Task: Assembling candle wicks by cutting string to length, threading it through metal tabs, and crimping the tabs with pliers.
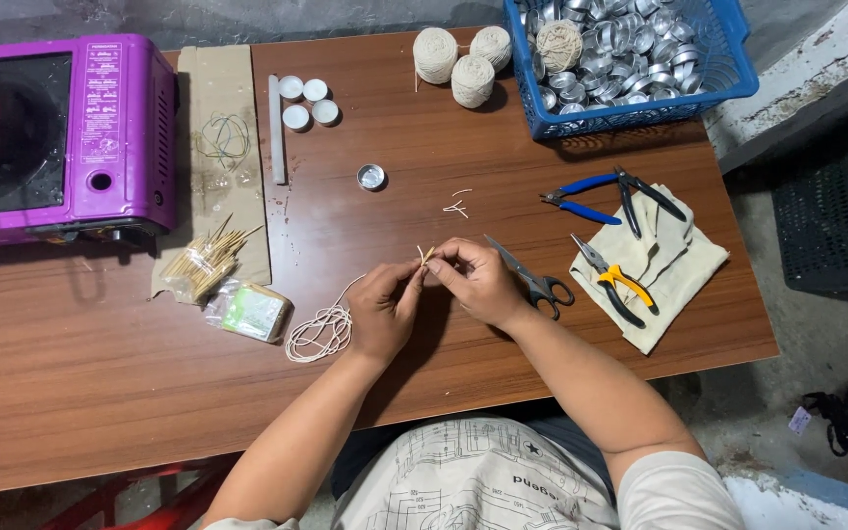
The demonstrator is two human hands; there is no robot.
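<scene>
Both hands met over the middle of the brown counter (561,383), the left hand (385,309) and right hand (473,283) each with its grip pinching a short wooden stick (426,255) that pointed up and away between the fingertips. A coil of white string (321,334) lay just left of the left hand, scissors (532,280) just right of the right.

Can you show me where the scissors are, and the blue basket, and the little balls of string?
scissors (532,277), head view, on the blades near the pivot.
blue basket (630,116), head view, on its front wall.
balls of string (472,79), head view, on the front ball's middle.
</scene>
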